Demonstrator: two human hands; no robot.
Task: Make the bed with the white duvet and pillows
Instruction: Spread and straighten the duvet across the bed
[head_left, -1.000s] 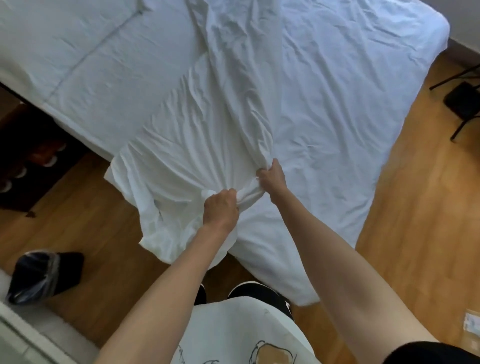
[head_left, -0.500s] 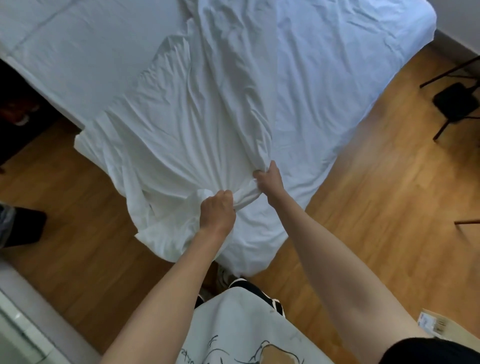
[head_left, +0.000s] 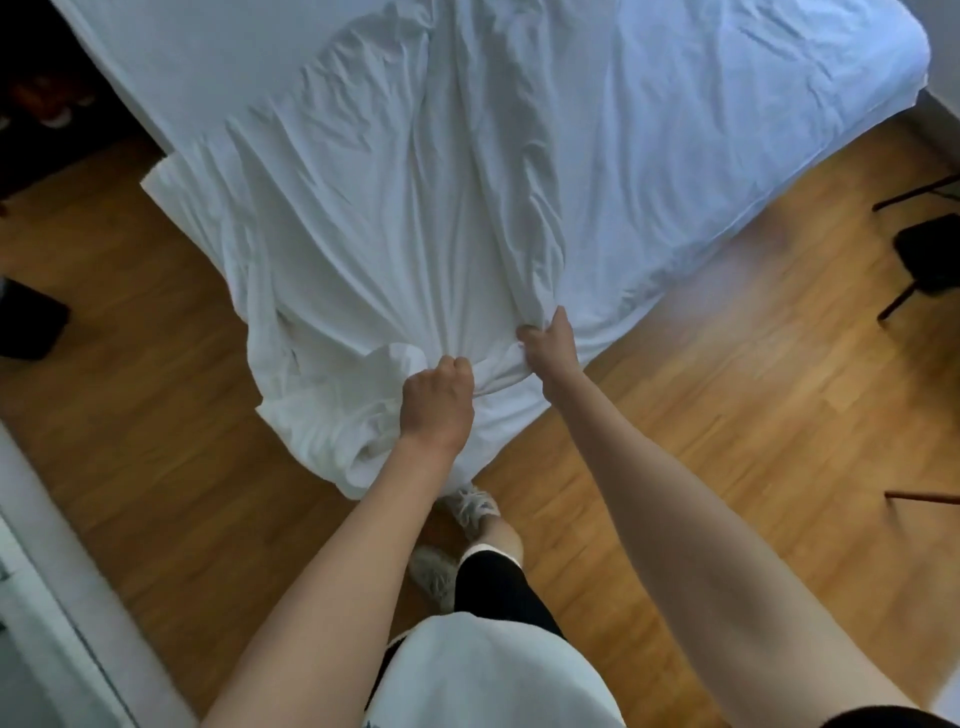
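Both the left hand and right hand clench the crumpled white cotton duvet at the bed's foot corner, seemingly to drag it straight.

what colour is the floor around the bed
Warm brown wood planks on the floor, clearest in the head view.

Bare wooden floor lies open right of the bed; a black stand blocks the far right.
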